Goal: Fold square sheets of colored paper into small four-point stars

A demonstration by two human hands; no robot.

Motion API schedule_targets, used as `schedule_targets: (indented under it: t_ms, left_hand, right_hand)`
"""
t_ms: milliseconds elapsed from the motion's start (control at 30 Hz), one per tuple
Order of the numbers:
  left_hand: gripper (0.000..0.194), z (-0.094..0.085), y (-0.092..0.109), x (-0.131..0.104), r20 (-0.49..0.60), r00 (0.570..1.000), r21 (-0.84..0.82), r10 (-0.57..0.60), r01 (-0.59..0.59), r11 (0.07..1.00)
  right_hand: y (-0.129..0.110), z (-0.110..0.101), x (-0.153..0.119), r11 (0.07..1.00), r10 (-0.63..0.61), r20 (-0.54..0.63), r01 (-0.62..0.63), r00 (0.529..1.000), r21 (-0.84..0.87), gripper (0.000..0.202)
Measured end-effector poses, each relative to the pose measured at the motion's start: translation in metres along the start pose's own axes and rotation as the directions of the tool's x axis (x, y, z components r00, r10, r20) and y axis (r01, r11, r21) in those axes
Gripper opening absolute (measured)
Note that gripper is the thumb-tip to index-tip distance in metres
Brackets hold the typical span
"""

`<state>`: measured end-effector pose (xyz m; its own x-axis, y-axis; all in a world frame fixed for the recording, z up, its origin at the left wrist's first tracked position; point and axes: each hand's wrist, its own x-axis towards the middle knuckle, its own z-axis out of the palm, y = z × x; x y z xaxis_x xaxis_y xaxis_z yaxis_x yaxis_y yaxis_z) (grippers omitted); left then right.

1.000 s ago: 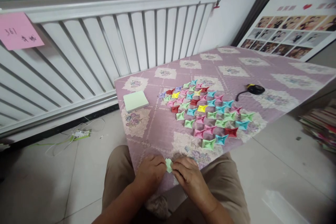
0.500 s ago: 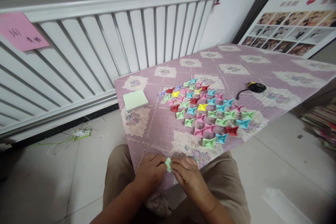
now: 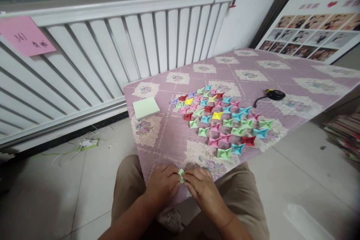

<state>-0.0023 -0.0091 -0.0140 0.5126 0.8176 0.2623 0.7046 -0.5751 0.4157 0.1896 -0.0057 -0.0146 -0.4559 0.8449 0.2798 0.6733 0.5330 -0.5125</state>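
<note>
A small piece of light green paper lies between my hands at the near corner of the table, partly covered by fingers. My left hand pinches its left side, and my right hand presses on its right side with fingers together. Just beyond, several folded paper boats stand in slanting rows, among them a green paper boat, a blue one and a dark red one. A stack of pale green square paper sits at the table's left edge.
A purple flowered cloth covers the table. Farther right lies a black object with a cord or strap. Behind the table runs a white radiator with a pink note. A photo board leans at the back right.
The view has tilted up slightly. Both hands stay in place on the green paper, with slightly less of it showing between the fingers.
</note>
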Motion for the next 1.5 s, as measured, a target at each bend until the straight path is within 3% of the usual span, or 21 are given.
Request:
schedule_targets:
  t_ms: [233, 533, 800, 933, 1067, 1500]
  left_hand:
    - [0.016, -0.005, 0.002, 0.002, 0.014, 0.999, -0.064, -0.046, 0.047, 0.997]
    - [0.014, -0.005, 0.001, 0.004, -0.002, 0.996, -0.139, -0.086, 0.085, 0.987]
    - [0.012, -0.005, 0.005, 0.004, 0.009, 0.990, -0.140, -0.139, 0.139, 0.980]
    - [0.016, -0.002, 0.014, 0.003, -0.012, 0.956, -0.048, -0.295, 0.294, 0.955]
    - [0.012, -0.003, 0.018, 0.008, 0.034, 0.912, 0.005, -0.408, 0.408, 0.913]
    - [0.013, -0.027, 0.017, 0.030, 0.268, 0.828, 0.096, -0.493, 0.486, 0.869]
  right_hand:
    - [-0.007, -0.007, 0.003, 1.000, 0.029, 0.035, -0.029, 0.999, 0.001, 0.013]
    - [-0.017, -0.008, 0.008, 0.987, 0.159, 0.110, -0.157, 0.981, -0.027, 0.019]
    - [-0.019, -0.008, 0.014, 0.979, 0.195, 0.129, -0.185, 0.972, -0.087, 0.008]
    - [-0.016, -0.005, 0.015, 0.976, 0.201, 0.122, -0.188, 0.972, -0.114, 0.008]
    - [-0.010, -0.001, 0.013, 0.980, 0.182, 0.102, -0.172, 0.978, -0.099, 0.008]
    - [-0.006, 0.000, 0.014, 0.949, 0.192, 0.056, -0.171, 0.980, -0.264, 0.009]
